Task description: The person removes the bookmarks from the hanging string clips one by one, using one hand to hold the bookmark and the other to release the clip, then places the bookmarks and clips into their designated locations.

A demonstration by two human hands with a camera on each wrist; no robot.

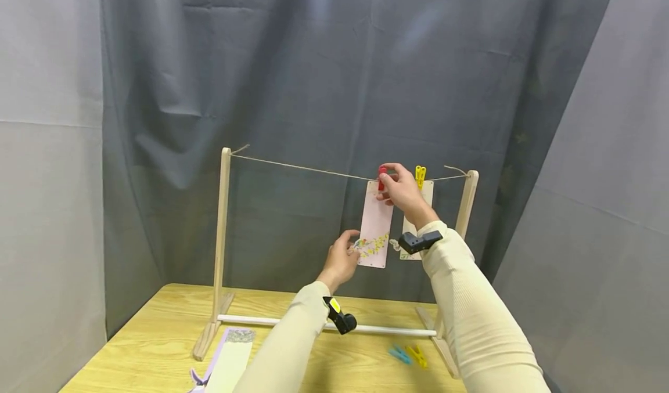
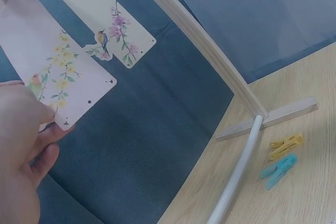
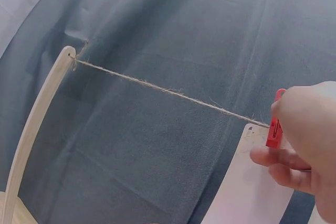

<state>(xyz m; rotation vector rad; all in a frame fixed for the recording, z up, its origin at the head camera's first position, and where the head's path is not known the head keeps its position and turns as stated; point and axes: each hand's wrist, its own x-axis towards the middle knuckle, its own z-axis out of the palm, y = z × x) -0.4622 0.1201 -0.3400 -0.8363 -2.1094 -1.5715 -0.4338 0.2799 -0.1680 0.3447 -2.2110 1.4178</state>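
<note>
A pale pink bookmark [image 1: 375,224] printed with yellow flowers and a bird hangs at the twine line. My right hand [image 1: 403,191] pinches a red clothespin [image 3: 274,121] at its top edge, where the twine [image 3: 173,93] runs. Lower down, my left hand [image 2: 23,145] holds the bookmark by its lower left edge, fingers partly behind it. To the right, a cream bookmark [image 2: 105,22] with pink flowers and a bird hangs from the line under a yellow clothespin [image 1: 420,176]; my right hand and wrist overlap it in the head view.
Two wooden posts [image 1: 222,230] hold the twine, joined low by a white bar [image 1: 387,329]. On the wooden table [image 1: 141,335] lie a blue clothespin [image 2: 279,171], a yellow one [image 2: 286,145], and, at left, a cream bookmark [image 1: 230,364] over a lilac piece with a ribbon.
</note>
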